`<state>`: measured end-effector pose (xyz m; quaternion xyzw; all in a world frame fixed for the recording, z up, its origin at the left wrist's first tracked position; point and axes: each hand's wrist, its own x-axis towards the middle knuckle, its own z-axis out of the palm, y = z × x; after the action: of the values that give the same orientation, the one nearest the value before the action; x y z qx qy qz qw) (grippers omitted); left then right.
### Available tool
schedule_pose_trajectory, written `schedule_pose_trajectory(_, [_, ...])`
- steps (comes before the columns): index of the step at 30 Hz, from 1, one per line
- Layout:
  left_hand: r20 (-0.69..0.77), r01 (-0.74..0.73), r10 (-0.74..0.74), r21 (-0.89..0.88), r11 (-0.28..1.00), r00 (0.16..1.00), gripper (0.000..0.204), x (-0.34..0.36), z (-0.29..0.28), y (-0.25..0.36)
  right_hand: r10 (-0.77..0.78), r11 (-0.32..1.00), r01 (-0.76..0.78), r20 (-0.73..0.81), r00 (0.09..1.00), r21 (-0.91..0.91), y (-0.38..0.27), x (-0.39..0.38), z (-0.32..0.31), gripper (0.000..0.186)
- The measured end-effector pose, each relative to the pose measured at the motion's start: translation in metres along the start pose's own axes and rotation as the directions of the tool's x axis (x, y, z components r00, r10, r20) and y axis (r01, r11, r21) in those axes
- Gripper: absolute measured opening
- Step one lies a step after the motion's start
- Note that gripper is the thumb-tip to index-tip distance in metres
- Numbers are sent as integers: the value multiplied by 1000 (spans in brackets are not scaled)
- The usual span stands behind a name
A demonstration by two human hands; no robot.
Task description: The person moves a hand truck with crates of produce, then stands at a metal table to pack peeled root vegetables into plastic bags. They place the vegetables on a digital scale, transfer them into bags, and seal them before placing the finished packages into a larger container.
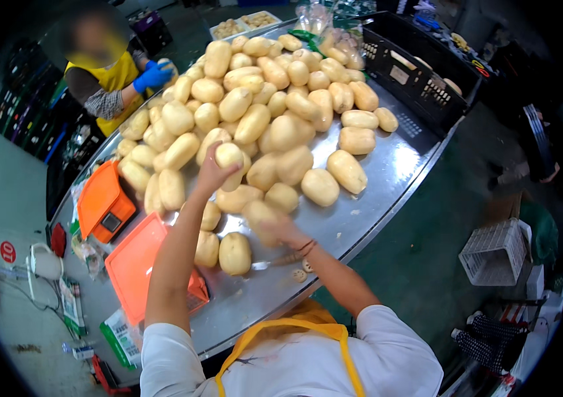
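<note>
A large heap of pale, peeled lotus root segments [253, 124] covers the metal table. My left hand [213, 173] is closed round one lotus root segment [229, 156] at the near side of the heap. Lower and to the right, my right hand [284, 231] grips another lotus root segment [259, 220]; both are smeared by motion. Below my right wrist lies a knife [286, 259] with a brown handle, beside small cut slices of lotus root [299, 274] showing holes. Two whole segments [235, 254] sit near the table's front edge.
To the left stand an orange scale [104, 202] and an orange-red tray [137, 264]. A black crate [414, 79] sits at the far right. Across the heap, a person in a yellow apron [111, 86] and blue gloves [152, 77] handles a segment. A white basket [493, 253] is on the floor.
</note>
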<state>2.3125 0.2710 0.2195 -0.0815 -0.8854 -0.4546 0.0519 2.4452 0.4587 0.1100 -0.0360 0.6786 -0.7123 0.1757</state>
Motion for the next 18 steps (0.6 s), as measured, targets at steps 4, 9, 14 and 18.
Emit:
schedule_pose_trajectory(4, [277,507,-450,-666,547,849,57,-38,-39,37,77,331,-343,337,938,879,-62,-22,-15,50])
schedule_pose_trajectory(9, [510,576,-321,-802,158,798,54,-94,-45,29,-121,435,-277,361,925,857,-89,-28,-16,60])
schedule_pose_trajectory(14, [504,542,-226,-826,157,834,50,-127,-46,15,-296,873,248,51,954,420,-81,-27,-20,74])
schedule_pose_trajectory(18, [280,290,-78,-903,317,957,71,-143,-48,10,-665,727,624,-66,744,-286,-115,-37,-6,89])
